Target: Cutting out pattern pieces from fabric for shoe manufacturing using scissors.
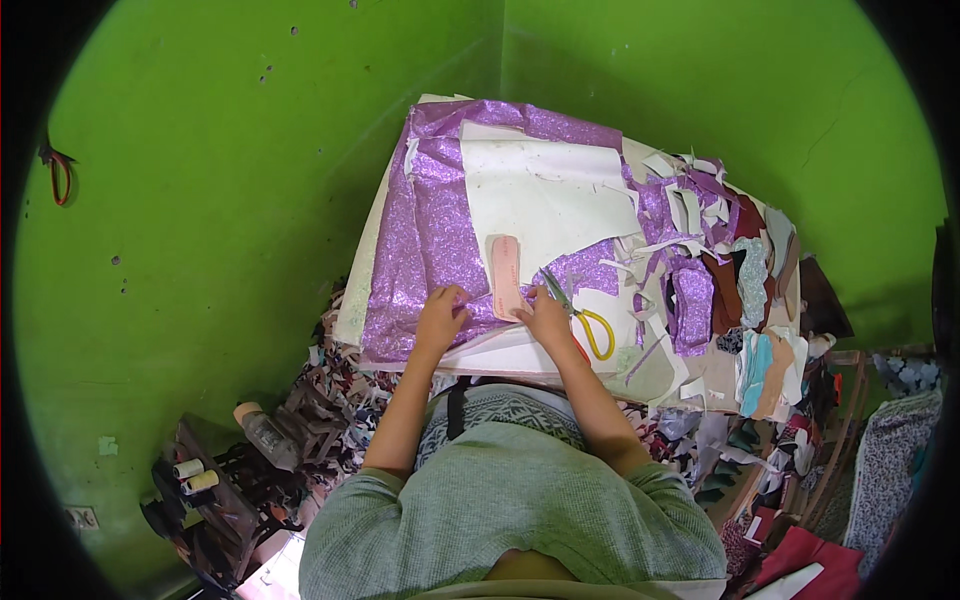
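A pink insole-shaped pattern [507, 275] with markings lies upright on a purple glitter sheet [430, 215] and its white backing. My right hand [545, 318] grips the pattern's lower right edge, thumb near its bottom end. Against that hand rest scissors [598, 335] with a yellow loop, blades angled up and left; whether the hand also holds them I cannot tell. My left hand [440, 318] is at the sheet's near part, left of the pattern, its curled fingers and thumb pinching the purple material. The fingertips are partly hidden.
Purple and white offcuts [690, 215] and stacked cut pieces [765, 365] cover the table's right side. Green walls [250, 180] stand behind, with red-handled scissors [62, 180] hanging at left. Scraps surround the table below. A clear bottle [270, 440] and thread spools [200, 482] sit lower left.
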A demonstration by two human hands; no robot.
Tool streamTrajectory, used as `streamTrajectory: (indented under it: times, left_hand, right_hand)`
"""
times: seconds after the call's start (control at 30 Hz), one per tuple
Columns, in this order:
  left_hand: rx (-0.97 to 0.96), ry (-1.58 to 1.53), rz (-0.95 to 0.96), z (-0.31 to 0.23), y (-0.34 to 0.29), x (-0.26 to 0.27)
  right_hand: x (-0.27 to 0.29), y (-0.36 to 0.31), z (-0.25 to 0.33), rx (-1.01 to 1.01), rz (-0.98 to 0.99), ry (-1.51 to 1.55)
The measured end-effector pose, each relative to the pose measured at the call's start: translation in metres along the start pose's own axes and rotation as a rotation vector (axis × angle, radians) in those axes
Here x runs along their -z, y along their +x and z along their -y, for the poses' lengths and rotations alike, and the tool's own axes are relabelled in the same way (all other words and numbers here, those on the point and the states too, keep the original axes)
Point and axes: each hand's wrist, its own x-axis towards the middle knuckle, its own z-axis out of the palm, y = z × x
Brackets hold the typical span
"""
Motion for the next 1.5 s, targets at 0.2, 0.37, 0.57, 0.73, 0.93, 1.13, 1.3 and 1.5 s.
streamTrajectory:
  times: [0.2, 0.37, 0.57, 0.73, 0.93, 1.13, 1.3, 1.5]
  left_hand:
    - [-0.011, 0.127, 0.025, 0.012, 0.003, -0.006]
    - [0.001, 0.169, 0.084, 0.017, 0.012, -0.014]
    - [0.105, -0.044, 0.075, -0.002, 0.036, -0.032]
    - [0.101, 0.084, 0.131, -0.025, 0.052, -0.041]
    - [-0.167, 0.209, 0.171, -0.024, 0.064, -0.048]
    - [-0.355, 0.266, 0.159, -0.020, 0.059, -0.036]
    - [-0.378, 0.238, 0.143, -0.012, 0.057, -0.039]
    - [-0.456, 0.322, 0.053, -0.012, 0.053, -0.048]
  right_hand:
    - [0.013, 0.004, -0.013, 0.014, 0.043, 0.299]
    - [0.037, 0.004, -0.037, -0.145, -0.100, 0.481]
    - [0.055, -0.007, -0.085, -0.263, -0.355, 0.628]
    - [0.066, -0.026, -0.096, -0.384, -0.433, 0.472]
    - [0.052, -0.037, -0.109, -0.184, -0.656, 0.057]
    - [0.052, -0.039, -0.082, -0.116, -0.627, -0.008]
    - [0.041, -0.032, -0.058, 0.079, -0.492, 0.004]
    - [0.024, -0.029, -0.045, -0.009, -0.306, -0.122]
